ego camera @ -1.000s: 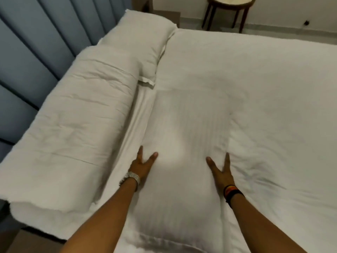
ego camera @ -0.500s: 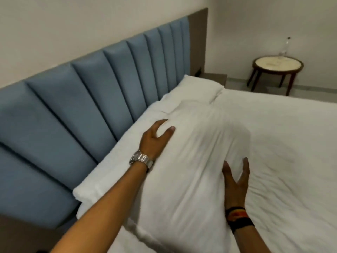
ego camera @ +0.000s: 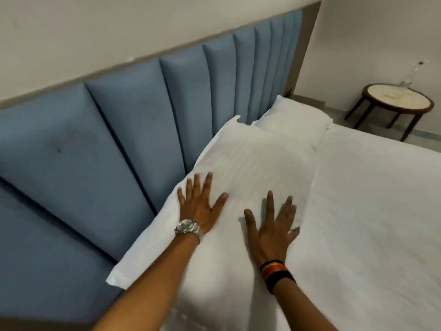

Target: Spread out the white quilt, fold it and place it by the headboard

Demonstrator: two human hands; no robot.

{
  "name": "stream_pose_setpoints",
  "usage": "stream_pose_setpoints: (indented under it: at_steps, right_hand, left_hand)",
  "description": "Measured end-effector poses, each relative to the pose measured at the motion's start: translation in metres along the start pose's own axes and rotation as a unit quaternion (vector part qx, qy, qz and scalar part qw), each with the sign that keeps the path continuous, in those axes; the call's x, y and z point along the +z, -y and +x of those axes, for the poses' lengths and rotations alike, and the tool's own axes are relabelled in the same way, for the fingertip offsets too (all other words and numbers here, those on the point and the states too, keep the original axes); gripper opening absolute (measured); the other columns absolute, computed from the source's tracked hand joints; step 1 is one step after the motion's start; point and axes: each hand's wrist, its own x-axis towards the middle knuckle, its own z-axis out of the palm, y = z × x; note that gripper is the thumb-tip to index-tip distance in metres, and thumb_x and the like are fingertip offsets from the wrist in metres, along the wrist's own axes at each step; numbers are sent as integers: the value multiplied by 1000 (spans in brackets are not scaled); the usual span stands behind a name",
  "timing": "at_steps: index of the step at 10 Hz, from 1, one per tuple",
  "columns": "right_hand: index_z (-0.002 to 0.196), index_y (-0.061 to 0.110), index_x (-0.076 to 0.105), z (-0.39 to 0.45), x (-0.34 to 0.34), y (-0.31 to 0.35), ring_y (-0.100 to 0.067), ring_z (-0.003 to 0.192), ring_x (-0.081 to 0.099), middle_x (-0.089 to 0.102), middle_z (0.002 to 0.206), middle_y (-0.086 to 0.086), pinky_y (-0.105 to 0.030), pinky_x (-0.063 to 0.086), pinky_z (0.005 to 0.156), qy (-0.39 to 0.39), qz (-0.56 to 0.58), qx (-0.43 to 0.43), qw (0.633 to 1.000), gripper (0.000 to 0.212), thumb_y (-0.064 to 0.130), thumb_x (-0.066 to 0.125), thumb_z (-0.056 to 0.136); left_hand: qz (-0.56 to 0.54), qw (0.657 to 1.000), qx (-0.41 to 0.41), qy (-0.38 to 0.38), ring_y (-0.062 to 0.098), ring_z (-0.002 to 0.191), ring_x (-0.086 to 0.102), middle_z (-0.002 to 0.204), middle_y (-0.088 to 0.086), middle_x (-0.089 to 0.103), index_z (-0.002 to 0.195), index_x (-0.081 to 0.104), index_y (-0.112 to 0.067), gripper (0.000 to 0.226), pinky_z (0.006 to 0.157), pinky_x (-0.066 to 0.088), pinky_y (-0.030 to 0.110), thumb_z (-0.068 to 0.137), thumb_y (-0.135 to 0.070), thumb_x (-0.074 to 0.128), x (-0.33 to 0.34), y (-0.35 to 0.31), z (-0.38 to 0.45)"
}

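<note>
A white striped pillow (ego camera: pixel 257 163) lies lengthwise against the blue padded headboard (ego camera: pixel 119 130). My left hand (ego camera: pixel 200 206), with a metal watch on its wrist, rests flat on the pillow's headboard side, fingers spread. My right hand (ego camera: pixel 274 228), with dark bands on its wrist, lies flat on the pillow's other side, also spread. Neither hand holds anything. The folded white quilt cannot be told apart from the pillow that covers that strip by the headboard.
A second white pillow (ego camera: pixel 293 118) sits at the far end of the headboard. White bedding (ego camera: pixel 370 211) covers the mattress to the right. Beyond the bed stands a round wooden side table (ego camera: pixel 398 101) with a clear bottle (ego camera: pixel 415 72) on it.
The striped pillow went from flat on the bed, up in both hands, to lying along the headboard where the folded quilt lay. Both hands now press flat on it.
</note>
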Motion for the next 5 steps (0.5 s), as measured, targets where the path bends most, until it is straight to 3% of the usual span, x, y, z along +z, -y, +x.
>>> stream_pose_setpoints:
  at_steps: [1, 3, 4, 5]
  right_hand:
    - [157, 57, -9, 28, 34, -1, -23, 153, -33, -31, 168, 2, -71, -16, 114, 31, -130, -23, 991, 84, 89, 28, 88]
    - [151, 60, -24, 42, 66, -20, -24, 152, -34, -34, 167, 2, -75, -11, 115, 124, -194, 22, 973, 86, 92, 23, 86]
    - [153, 63, -15, 35, 34, -14, -21, 156, -25, -26, 170, 6, -70, -11, 118, 154, -141, 30, 978, 85, 90, 31, 86]
    - [153, 60, 24, 15, -21, -6, -14, 159, 12, 14, 172, 9, -55, 12, 128, 78, 41, 35, 996, 71, 73, 55, 90]
  left_hand:
    - [8, 999, 25, -25, 21, 161, -7, 175, -4, -8, 163, -5, -45, 83, 127, -8, 54, 93, -83, 16, 27, 18, 12]
    - [33, 999, 26, 11, 29, 162, -4, 175, 2, -8, 164, -7, -42, 83, 126, -3, 59, 93, -82, 11, 69, 39, 27]
    - [24, 998, 8, 54, 30, 161, -8, 174, 5, -11, 163, -11, -41, 83, 125, -5, 61, 94, -81, 10, 52, 24, 17]
    - [-6, 997, 31, 66, 29, 161, -12, 174, 6, -13, 165, -7, -38, 78, 125, -9, 62, 98, -73, 11, 14, -2, 25]
